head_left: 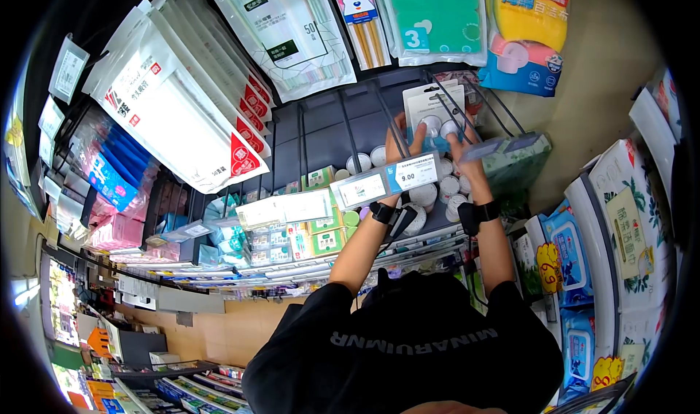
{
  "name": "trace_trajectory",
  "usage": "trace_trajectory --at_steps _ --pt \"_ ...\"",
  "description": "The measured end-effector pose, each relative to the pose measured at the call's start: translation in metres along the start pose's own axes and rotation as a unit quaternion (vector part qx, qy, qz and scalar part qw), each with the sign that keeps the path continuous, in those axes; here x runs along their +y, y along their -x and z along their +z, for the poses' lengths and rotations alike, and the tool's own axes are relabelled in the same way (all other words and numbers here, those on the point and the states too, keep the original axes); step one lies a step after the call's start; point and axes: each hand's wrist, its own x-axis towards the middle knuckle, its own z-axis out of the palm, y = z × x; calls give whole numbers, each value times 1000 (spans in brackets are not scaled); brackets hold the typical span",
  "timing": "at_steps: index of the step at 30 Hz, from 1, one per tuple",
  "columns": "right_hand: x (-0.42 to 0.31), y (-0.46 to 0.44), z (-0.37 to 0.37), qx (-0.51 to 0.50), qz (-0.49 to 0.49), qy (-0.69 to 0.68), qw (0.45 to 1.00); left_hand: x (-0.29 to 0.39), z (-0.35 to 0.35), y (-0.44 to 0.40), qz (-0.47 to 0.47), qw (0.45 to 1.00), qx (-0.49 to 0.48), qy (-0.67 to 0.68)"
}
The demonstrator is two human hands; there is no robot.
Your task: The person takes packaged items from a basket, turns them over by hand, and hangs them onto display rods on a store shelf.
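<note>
A white-backed blister card (434, 102) with two round white pieces under clear plastic is held upright between my hands. My left hand (410, 141) grips its left edge, the fingers partly behind a hook rod and a price tag. My right hand (465, 148) closes on its lower right side, with the thumb near one round piece. Both hands are among the metal display hooks. Below them, several small round white containers (423, 194) crowd the shelf. A price tag (416, 172) reading 9.00 hangs in front of my left wrist.
Long hook rods (383, 111) stick out around my hands. White straw packs (182, 100) hang at left, a green pack (434, 17) and a yellow sponge pack (529, 28) above. Small green boxes (326, 240) stand left of my left arm. Blue wipes packs (570, 250) line the right shelf.
</note>
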Motion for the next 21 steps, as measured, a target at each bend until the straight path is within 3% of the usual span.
trace_trajectory --at_steps 4,12,16,18,21 --pt "-1 4 3 12 20 -69 997 2 2 2 -11 1000 6 -10" --pt "-21 30 -4 81 41 93 992 5 2 -7 -7 1000 -10 25" --pt "-51 57 -12 93 129 63 985 2 1 -10 -15 999 -21 22" --pt "-67 66 -16 100 80 20 992 -1 1 -9 -23 999 -31 28" --pt "-88 86 -23 92 101 63 989 -7 4 -4 -7 1000 -7 13"
